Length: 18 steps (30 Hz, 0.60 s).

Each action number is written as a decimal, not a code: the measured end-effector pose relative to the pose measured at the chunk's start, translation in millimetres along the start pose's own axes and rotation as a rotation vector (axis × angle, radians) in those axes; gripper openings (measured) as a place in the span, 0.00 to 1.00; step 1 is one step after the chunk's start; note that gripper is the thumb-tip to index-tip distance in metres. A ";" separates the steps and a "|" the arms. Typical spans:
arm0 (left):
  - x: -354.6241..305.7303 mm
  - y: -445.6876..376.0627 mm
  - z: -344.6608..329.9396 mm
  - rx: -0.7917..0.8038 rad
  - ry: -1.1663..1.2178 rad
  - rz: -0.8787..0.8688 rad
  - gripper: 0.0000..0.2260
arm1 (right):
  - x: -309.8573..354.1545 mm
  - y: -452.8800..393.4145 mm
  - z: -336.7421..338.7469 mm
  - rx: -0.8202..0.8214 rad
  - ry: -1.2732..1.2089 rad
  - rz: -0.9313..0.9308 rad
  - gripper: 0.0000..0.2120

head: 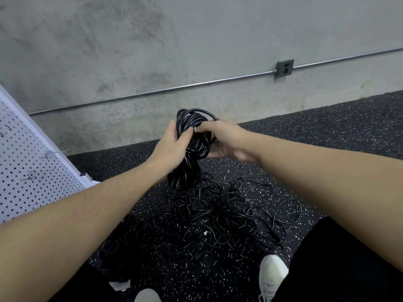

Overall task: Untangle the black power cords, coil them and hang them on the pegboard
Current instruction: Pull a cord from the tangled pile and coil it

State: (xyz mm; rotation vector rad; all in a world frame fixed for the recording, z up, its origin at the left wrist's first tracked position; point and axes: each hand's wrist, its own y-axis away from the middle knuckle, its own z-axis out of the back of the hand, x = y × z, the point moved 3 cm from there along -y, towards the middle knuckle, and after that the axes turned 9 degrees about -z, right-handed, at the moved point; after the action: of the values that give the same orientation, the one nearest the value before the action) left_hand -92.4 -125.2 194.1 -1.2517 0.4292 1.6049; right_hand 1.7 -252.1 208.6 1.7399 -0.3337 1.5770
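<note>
A coiled black power cord (192, 136) is held up in front of me, above the floor. My left hand (172, 147) grips the coil from the left, thumb across its front. My right hand (222, 138) holds it from the right, fingers curled around the strands. Below the coil, a loose tangle of black cords (222, 216) spreads over the speckled floor. Another bundle of black cord (124, 240) lies at lower left, partly behind my left forearm. The white pegboard (24, 171) with metal hooks (46, 154) stands at the left edge.
A grey concrete wall (152, 51) runs behind, with a metal conduit (174, 88) and a wall socket (284, 68). The floor is black rubber with white flecks (327, 131). My white shoes (272, 273) stand just below the tangle.
</note>
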 end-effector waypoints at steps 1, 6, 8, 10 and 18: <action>1.8 -0.6 2.9 -0.015 0.000 0.016 0.10 | 0.8 0.5 -1.0 0.025 -0.019 -0.008 0.09; 1.5 -0.5 3.2 0.053 -0.094 0.047 0.13 | 4.0 -0.9 -2.2 -0.119 0.037 0.083 0.23; -2.5 -1.3 2.4 0.088 -0.172 0.043 0.16 | 5.0 -4.5 -1.4 -0.160 0.031 0.129 0.27; -6.2 -4.8 2.4 0.090 -0.209 0.041 0.19 | 6.1 -7.5 0.3 -0.158 0.023 0.132 0.26; -0.4 -1.5 2.3 0.110 -0.643 0.065 0.21 | -2.0 -4.1 4.4 -0.058 0.084 0.043 0.21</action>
State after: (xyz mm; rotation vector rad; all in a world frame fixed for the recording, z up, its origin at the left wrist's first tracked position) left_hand -92.4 -123.0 195.7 -0.5892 0.1454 1.9010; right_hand 7.2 -252.8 205.5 1.6277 -0.3737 1.6494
